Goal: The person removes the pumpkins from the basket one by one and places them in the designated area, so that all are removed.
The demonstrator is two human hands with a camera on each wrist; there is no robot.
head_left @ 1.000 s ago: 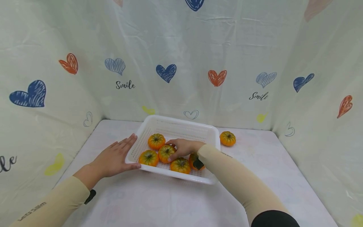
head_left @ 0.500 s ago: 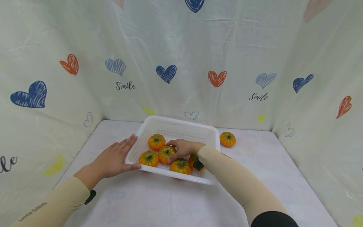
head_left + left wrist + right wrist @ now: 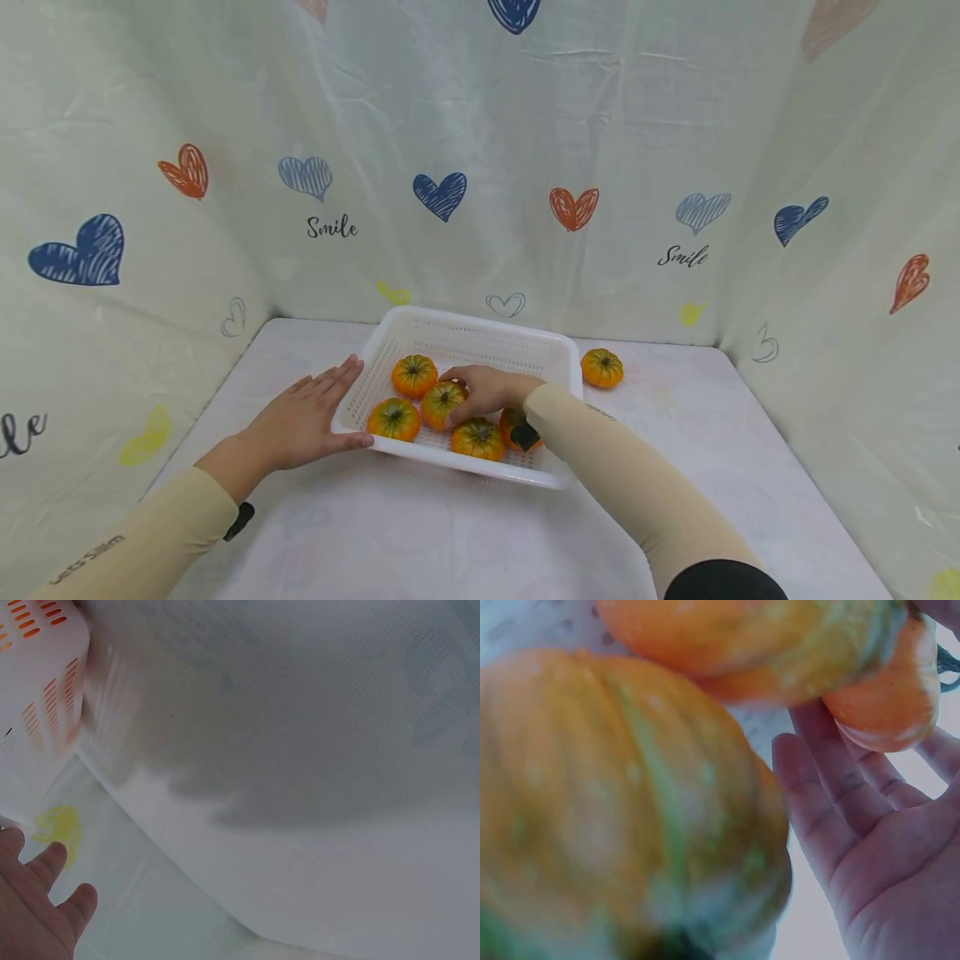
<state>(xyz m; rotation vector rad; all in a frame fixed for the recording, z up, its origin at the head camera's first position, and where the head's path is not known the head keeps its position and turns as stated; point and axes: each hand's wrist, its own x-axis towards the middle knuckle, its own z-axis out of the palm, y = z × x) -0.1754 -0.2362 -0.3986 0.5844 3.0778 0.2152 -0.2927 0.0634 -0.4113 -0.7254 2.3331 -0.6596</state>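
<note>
While left hand (image 3: 300, 423) rests straight-fingered against basket (image 3: 498, 348), right hand (image 3: 489, 390) grips middle pumpkin (image 3: 441, 405), shifted slightly upward since moment ago; lift apparently begun.

Basket (image 3: 487, 343): smooth plastic, softly glossy, its walls perforated. Pumpkins (image 3: 394, 418): firm-looking ribbed rinds with a slight waxy sheen. Worktop (image 3: 450, 537): matt, with a fine woven-looking grain up close. Curtain (image 3: 480, 108): creased, plastic-looking sheeting, faintly shiny from here. Sleeves (image 3: 630, 462): smooth, matt, stretchy-looking cloth.
</note>
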